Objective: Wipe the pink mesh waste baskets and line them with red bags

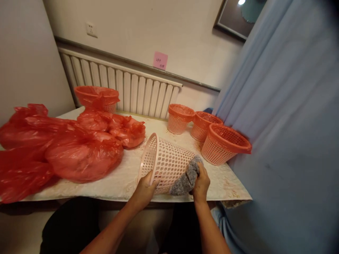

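Note:
A pale pink perforated plastic basket [172,158] lies tipped on its side over the front of the table, its open mouth facing left. My left hand [146,190] is closed on its rim, with the fingers partly hidden at the mouth. A grey cloth [185,180] is pressed against the basket's lower right side, near the base. My right hand [201,181] is wrapped round this cloth. Small dark marks run along the upper side of the basket.
Several filled red plastic bags [87,155] cover the table's left side. Behind them stands a red-lined basket [97,95]. Three red-lined baskets, one nearest [219,148], stand at the right by a blue curtain [280,116]. A radiator [127,88] runs along the wall.

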### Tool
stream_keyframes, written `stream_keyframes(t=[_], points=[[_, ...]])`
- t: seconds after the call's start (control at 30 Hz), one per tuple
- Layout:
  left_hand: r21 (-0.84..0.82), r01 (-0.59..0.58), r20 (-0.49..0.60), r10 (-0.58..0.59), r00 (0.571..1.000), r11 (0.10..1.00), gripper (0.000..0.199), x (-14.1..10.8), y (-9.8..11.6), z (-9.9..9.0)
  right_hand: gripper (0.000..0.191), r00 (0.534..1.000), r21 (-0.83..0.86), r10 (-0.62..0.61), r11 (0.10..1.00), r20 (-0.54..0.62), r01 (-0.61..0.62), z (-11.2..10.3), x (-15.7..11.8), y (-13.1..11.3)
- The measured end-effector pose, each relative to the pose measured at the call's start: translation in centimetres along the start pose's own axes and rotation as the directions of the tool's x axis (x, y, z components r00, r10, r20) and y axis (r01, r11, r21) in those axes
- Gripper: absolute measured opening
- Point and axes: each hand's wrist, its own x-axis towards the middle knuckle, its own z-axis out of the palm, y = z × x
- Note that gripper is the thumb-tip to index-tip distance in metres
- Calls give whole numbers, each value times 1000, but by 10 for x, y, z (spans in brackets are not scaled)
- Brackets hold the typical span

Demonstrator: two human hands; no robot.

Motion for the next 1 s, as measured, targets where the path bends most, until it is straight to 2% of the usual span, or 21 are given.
stream_keyframes(t=[0.13,0.27,0.4,0.53,0.63,0.8,0.9,1.0], points=[[32,9,-1,-9,1000,999,41,4,-1,-1,57,1000,-45,-6,999,-24,5,3,-44,-11],[32,28,14,-28,1000,999,42,7,0,-1,61,981,45,-182,983,62,180,13,-67,-49],[-34,-28,53,30,998,999,38,6,-1,-1,62,907,196,-402,906,121,376,26,-57,-92],[-58,-66,51,69,996,996,38,3,-8,-1,63,869,214,-463,879,176,426,39,-25,-113],[-21,-30,12,30,999,999,38,3,-13,-2,63,880,166,-432,899,197,404,47,6,-104],[-12,45,33,-45,998,999,39,3,-14,0,55,952,50,-261,965,162,256,45,42,-52],[41,20,12,-21,1000,999,38,2,-17,0,53,975,1,-182,983,127,183,35,46,-22],[54,29,18,-30,999,998,37,2,-21,-3,54,979,-28,-175,983,108,179,26,37,-8]])
